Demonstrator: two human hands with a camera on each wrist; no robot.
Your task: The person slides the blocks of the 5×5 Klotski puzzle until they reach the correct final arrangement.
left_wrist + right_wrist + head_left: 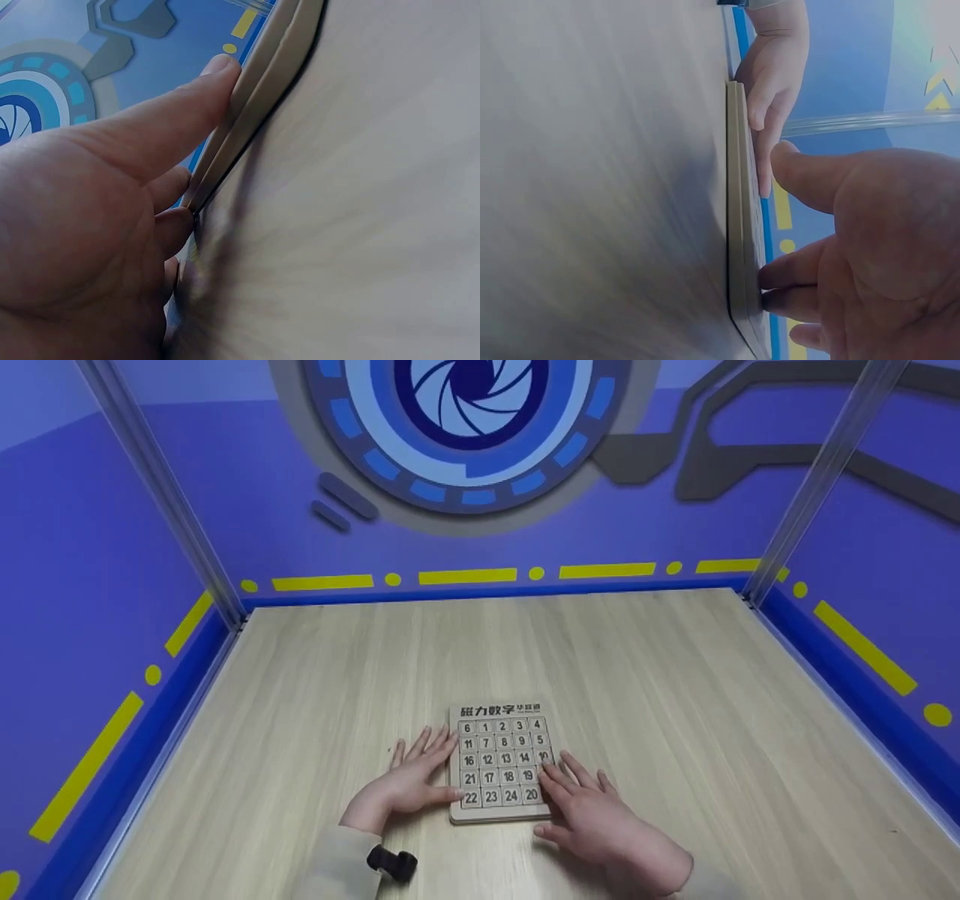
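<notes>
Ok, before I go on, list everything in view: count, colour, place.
tabletop: one, light wood-grain, between the wall panels
wall panels: three, blue-purple, left, back and right
sliding number puzzle: one, beige, near side of tabletop
number tiles: 23 readable, beige with dark numerals, puzzle grid
round emblem: one, blue and grey, upper back panel
dashes and dots: many, yellow, low along panels
corner posts: two, greyish, back corners
wrist-worn device: one, black, left wrist
sleeves: two, pale, bottom edge
left hand: one, bare, puzzle's left edge
right hand: one, bare, puzzle's right edge
</notes>
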